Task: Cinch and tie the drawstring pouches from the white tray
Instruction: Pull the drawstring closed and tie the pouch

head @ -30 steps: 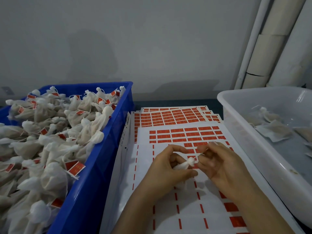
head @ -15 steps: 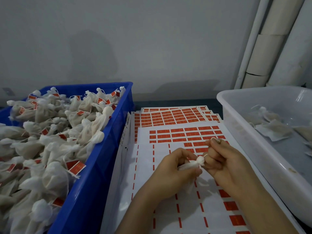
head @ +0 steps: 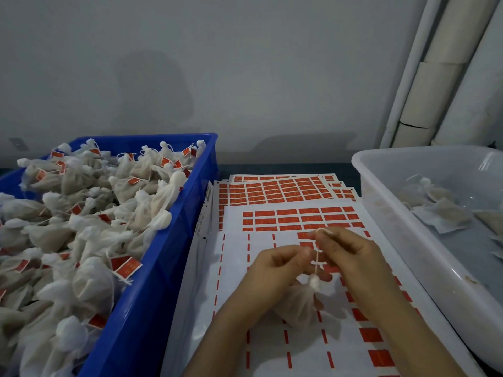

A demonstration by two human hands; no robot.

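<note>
Pinching a drawstring (head: 316, 258) taut between both grips, a person holds a small white pouch (head: 298, 304) whose gathered neck points up at the fingers while its body trails below them toward the wearer, long axis running near to far. The right hand (head: 351, 251), fingers curled, is clamped on the cord's upper loop; the left hand (head: 277, 268), just beside it, is closed on the cord lower down. Sheets of red labels (head: 285, 191) lie under the grips, a blue crate (head: 152, 281) of tied pouches (head: 89, 213) to their left, the white tray (head: 402, 227) to their right
</note>
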